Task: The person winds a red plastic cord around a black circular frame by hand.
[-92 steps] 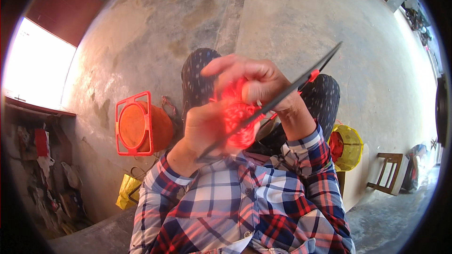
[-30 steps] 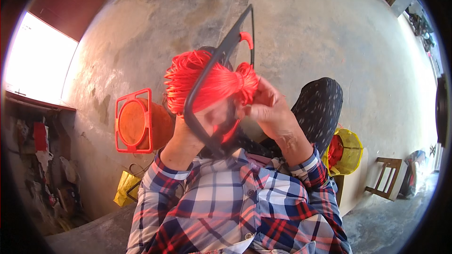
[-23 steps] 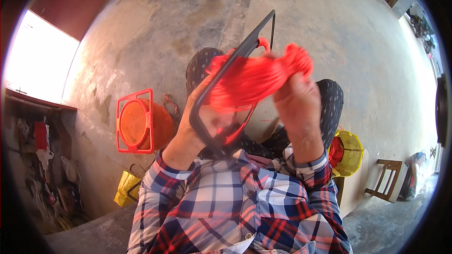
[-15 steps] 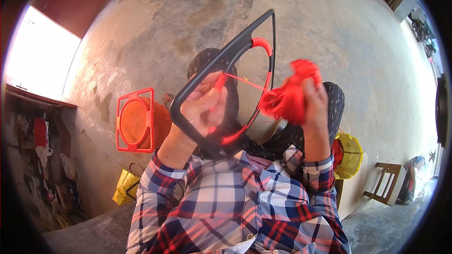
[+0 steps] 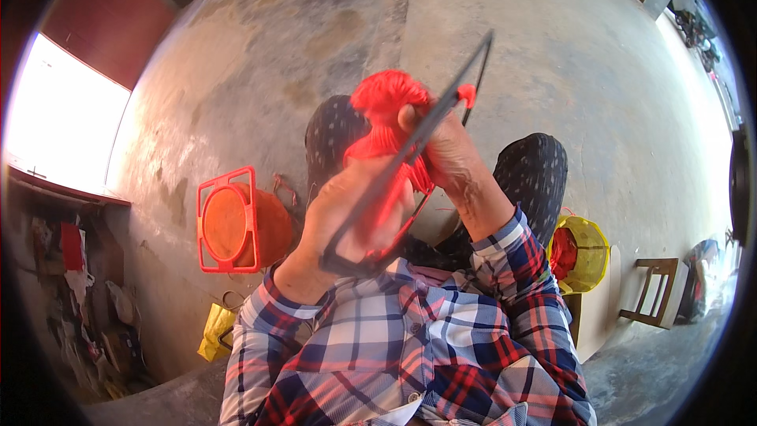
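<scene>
The concrete floor (image 5: pixel 552 55) spreads wide beyond my knees, bare on the far side of the frame and giving plenty of room to swing the frame and draw cord through. Well to the left of the frame, an orange crate (image 5: pixel 229 221) holding a round orange bowl stands on the floor; well to the right of it sits a yellow mesh basket (image 5: pixel 583 252) with red cord inside, and a wooden chair (image 5: pixel 650 292) stands further right, near the wall.

The dark triangular frame (image 5: pixel 410 150) is held up over my lap, seen almost edge-on, its tip pointing away from me. My left hand (image 5: pixel 355 213) has a clenched grip on the near corner of the frame. My right hand (image 5: pixel 441 150), just behind the frame's long bar, grasps the bundle of red cord (image 5: pixel 386 99) that bulges above the bar, with more red cord wound on the frame below it.

I judge that the winding goes best if I keep the left grip firm, the cord taut, and pass the bundle cleanly round the bar without snagging the red-tipped corner (image 5: pixel 467 93).
</scene>
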Available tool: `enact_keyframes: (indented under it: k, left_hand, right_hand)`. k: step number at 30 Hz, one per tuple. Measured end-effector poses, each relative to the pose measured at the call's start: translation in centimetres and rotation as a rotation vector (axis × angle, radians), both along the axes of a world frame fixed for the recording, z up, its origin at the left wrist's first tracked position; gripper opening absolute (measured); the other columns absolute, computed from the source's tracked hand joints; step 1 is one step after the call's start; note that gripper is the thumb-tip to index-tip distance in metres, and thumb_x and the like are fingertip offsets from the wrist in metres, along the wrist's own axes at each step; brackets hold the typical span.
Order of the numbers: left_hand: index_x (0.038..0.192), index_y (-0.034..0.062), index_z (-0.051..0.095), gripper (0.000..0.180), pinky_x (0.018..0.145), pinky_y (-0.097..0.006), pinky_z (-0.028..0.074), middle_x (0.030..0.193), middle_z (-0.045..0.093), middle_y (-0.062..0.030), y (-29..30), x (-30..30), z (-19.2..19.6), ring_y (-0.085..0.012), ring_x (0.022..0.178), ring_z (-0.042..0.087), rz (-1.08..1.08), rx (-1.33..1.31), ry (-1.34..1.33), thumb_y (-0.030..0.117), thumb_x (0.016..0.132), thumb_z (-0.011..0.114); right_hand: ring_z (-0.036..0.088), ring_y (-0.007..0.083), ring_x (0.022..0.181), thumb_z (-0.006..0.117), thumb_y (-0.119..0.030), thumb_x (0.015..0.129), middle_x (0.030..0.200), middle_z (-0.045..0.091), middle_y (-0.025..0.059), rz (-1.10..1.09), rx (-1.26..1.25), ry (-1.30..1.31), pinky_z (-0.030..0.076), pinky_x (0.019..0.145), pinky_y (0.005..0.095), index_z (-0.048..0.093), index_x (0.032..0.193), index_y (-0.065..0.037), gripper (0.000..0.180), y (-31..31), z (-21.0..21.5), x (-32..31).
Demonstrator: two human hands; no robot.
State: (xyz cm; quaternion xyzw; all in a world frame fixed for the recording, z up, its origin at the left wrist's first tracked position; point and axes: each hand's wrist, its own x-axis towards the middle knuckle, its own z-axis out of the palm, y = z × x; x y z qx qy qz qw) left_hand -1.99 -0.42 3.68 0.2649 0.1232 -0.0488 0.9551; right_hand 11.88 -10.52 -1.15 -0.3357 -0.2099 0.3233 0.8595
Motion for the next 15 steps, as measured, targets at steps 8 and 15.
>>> enact_keyframes:
  k: [8,15]
  left_hand:
    - [0.114,-0.0012,0.055,0.038,0.06,-0.032,0.051,0.099,0.063,-0.0169,1.1,0.6,-2.1,-0.0268,0.077,0.065,-0.404,-0.219,-0.213,0.026,0.089,0.05]
    - [0.122,-0.0007,0.053,0.05,0.056,-0.028,0.044,0.106,0.063,-0.0151,3.0,0.5,-3.4,-0.0221,0.081,0.06,0.065,0.052,-0.072,0.033,0.086,0.061]
  right_hand:
    - [0.056,0.0131,0.103,0.068,-0.027,0.087,0.112,0.062,0.0098,-0.038,-0.078,-0.603,0.044,0.089,0.0287,0.066,0.112,-0.003,0.035,-0.8,1.6,0.1]
    - [0.055,0.0107,0.098,0.075,-0.015,0.08,0.111,0.061,0.0019,0.068,-0.052,-0.119,0.046,0.081,0.0264,0.059,0.117,-0.002,0.043,-3.8,-2.9,-3.3]
